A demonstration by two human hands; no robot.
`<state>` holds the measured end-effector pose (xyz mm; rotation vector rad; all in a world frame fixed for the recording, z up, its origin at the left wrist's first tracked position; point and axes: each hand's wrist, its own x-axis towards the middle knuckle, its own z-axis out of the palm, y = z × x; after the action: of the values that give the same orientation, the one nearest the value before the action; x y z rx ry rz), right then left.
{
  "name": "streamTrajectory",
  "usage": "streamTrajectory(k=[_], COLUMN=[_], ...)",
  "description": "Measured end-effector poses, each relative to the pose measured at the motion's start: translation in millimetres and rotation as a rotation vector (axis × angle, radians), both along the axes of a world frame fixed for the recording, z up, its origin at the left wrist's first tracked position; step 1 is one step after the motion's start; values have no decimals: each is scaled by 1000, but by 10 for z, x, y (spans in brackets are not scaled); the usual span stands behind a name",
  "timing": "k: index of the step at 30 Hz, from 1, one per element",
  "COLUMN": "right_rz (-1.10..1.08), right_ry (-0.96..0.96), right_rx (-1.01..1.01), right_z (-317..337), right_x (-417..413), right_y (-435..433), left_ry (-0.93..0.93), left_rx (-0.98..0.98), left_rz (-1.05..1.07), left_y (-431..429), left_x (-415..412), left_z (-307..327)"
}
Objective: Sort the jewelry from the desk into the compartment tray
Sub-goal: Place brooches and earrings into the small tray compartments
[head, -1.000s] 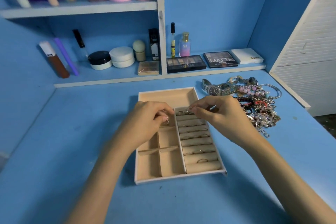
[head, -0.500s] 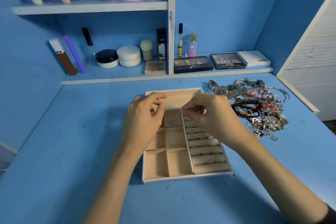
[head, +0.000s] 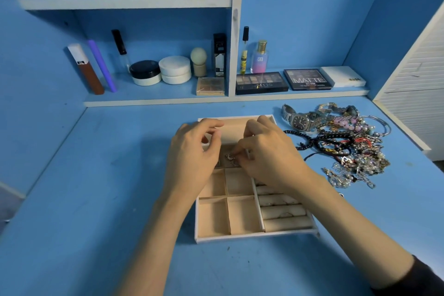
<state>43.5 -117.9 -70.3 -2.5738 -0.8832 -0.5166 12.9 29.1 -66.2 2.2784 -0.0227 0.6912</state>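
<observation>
Jewelry piece now lower, over tray compartment

Tray on bench. Jewelry pile on bench right of tray, apart from it; watch at the pile's far-left. Shelf behind tray. Left hand and right hand over tray's far half; small piece at right fingers.
</observation>
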Motion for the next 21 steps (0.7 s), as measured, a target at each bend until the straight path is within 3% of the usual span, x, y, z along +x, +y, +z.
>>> streamTrajectory(k=[10,16,21], right_rz=[-41,-103,-257], right_ry=[204,291,330], right_rx=[189,171,431], right_z=[100,231,178], right_x=[-15,-87,-131], right_y=[-237,-881,-1301], left_ry=[-25,70,201], left_rx=[37,63,234], left_rz=[-29,-146,-303], left_y=[-3,-234,-672], left_x=[-51,-119,-170], left_z=[13,146,274])
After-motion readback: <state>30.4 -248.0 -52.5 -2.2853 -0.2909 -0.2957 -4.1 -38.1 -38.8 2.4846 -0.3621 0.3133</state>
